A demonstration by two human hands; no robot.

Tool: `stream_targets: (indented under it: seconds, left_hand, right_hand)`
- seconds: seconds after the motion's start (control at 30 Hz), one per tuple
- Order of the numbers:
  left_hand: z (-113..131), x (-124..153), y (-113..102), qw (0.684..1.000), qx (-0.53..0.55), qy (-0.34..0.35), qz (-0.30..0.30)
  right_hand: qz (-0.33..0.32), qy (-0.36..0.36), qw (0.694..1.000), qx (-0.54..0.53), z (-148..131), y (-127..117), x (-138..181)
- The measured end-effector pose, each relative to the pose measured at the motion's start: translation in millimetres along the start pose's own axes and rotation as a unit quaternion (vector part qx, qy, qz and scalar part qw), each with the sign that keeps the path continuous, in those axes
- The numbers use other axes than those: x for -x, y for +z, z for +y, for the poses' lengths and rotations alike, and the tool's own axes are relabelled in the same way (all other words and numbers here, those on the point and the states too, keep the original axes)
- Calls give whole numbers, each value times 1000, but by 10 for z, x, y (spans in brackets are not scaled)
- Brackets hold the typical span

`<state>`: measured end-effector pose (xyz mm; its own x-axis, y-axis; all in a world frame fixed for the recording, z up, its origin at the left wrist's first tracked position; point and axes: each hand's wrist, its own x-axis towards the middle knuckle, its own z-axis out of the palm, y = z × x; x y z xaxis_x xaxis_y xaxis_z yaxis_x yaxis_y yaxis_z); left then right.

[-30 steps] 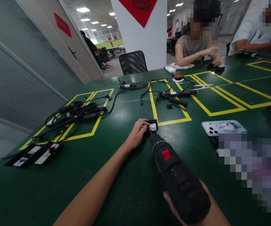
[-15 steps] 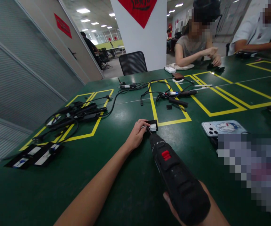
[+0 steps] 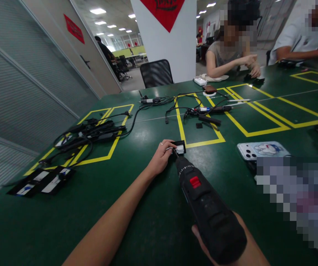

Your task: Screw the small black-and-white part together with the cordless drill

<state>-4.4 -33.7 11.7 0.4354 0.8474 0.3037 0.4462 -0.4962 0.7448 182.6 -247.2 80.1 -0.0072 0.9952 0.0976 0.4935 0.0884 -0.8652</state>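
My right hand (image 3: 200, 238) is wrapped round a black cordless drill (image 3: 207, 201) with a red switch on top; the drill body hides most of its fingers. The drill points away from me, and its thin bit reaches the fingertips of my left hand (image 3: 161, 155). Those fingers are closed at the left edge of a small flat black piece with a white face (image 3: 180, 149), which lies on the green table (image 3: 137, 207). The exact contact of the bit and whatever sits under the fingertips are hidden.
Black cables and adapters (image 3: 98, 133) lie in a heap at the left, behind flat black-and-white pieces (image 3: 51, 181). A corded pen-shaped tool (image 3: 214, 109) lies ahead. At the right is a phone (image 3: 264, 150). Two people sit across the table.
Almost nothing differs. The view has shifted very slightly, while both hands and the drill keep their places at the small piece.
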Motion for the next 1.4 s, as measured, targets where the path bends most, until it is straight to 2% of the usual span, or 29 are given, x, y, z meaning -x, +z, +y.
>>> stream_targets:
  seconds: [0.23, 0.47, 0.67, 1.27, 1.4]
  left_hand:
    - [4, 0, 1, 1000, 5, -1, -1]
    - [12, 0, -3, 1000, 4, 1, -1]
    - [8, -2, -7, 1000, 0, 4, -3]
    - [-5, -4, 6, 1000, -6, 5, 2]
    - [5, -6, 10, 1000, -10, 6, 5]
  right_hand:
    - [-10, 20, 999, -30, -18, -26, -4]
    - [4, 14, 1000, -16, -22, -14, -8]
    - [-13, 19, 1000, -21, -13, -15, -8]
    - [7, -24, 999, 45, 42, 36, 22]
    - [12, -15, 998, 52, 27, 30, 16]
